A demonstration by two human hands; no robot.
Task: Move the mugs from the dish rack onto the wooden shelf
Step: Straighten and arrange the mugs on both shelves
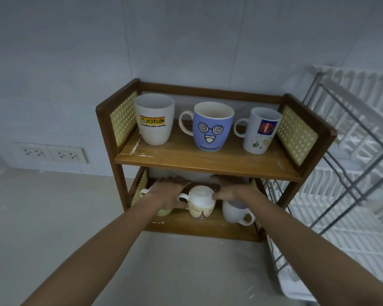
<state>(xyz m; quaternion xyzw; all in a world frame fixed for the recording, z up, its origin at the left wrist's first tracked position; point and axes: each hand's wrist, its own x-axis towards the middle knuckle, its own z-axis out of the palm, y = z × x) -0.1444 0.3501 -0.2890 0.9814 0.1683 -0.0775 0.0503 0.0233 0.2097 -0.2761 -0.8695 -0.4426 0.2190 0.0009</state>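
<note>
Both forearms were bare from the frame's lower edge to the wrists, with no sleeves in view. The left hand [170,191] and right hand [228,188] wore nothing visible: no gloves, watch or bracelet.

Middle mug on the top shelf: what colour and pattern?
Blue mug with a spiral-eyed cartoon face; head view.
</note>
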